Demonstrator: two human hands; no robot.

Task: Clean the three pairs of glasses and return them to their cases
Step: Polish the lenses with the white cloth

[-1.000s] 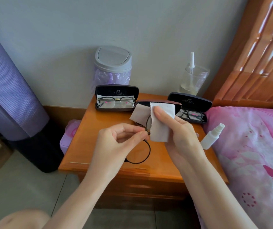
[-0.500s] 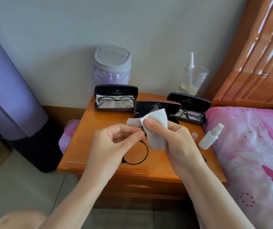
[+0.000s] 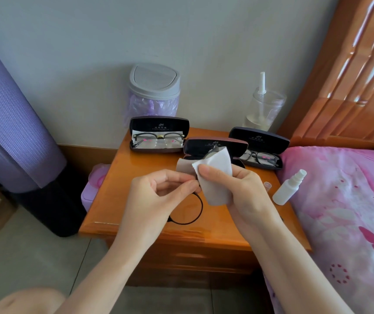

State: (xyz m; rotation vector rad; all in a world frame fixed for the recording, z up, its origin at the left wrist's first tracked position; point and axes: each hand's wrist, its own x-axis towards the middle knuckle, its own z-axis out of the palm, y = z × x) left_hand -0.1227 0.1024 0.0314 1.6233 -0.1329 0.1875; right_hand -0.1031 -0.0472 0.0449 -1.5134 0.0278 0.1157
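Where the two hands meet above the table, the left hand (image 3: 156, 196) pinches the round black thin-rimmed glasses (image 3: 195, 215) between thumb and forefinger, and one lens rim hangs below the fingers. Touching it, the right hand (image 3: 240, 191) pinches a white cleaning cloth (image 3: 217, 177) folded round the other lens, thumb pressed on the cloth's front and fingers curled behind.

Just behind the cloth stands the open brown-edged middle case (image 3: 215, 145), its tray mostly hidden. To its left, an open dark case (image 3: 158, 125) holds black square-framed glasses (image 3: 158, 139). To its right, another open dark case (image 3: 260, 138) holds dark-framed glasses (image 3: 260, 157). All three cases sit on the glossy orange wooden nightstand (image 3: 136, 200).

A small white spray bottle (image 3: 287, 189) lies tilted at the nightstand's right edge, against the pink bedcover (image 3: 351, 200). A grey-lidded bin (image 3: 154, 87) and a clear plastic jar (image 3: 264, 107) stand by the wall.
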